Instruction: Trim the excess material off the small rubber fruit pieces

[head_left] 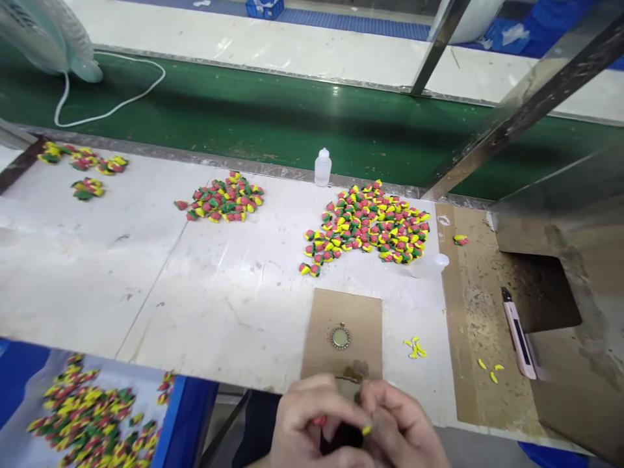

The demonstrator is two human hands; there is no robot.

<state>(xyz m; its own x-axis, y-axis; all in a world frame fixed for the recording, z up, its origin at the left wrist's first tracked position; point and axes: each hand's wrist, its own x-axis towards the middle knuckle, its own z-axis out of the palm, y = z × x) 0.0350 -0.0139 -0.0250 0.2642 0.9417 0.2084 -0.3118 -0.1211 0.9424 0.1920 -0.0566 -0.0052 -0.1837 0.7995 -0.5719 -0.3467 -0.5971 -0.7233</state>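
At far left, a blue tray holds heaped red, green and yellow pieces, cut off by the frame. At bottom centre, the 2 hands nearly meet: the left hand and right hand curl inward, pinching a small yellow-tipped piece whose tip points right. They hide the rest, so its long axis is unclear. A brown card lies just beyond.

Small dark piece held low betw. left hand and right hand, mostly hidden by fingers. Tiny yellow sliver sits at its upper right, red bit upper left. Exact shape can't tell.
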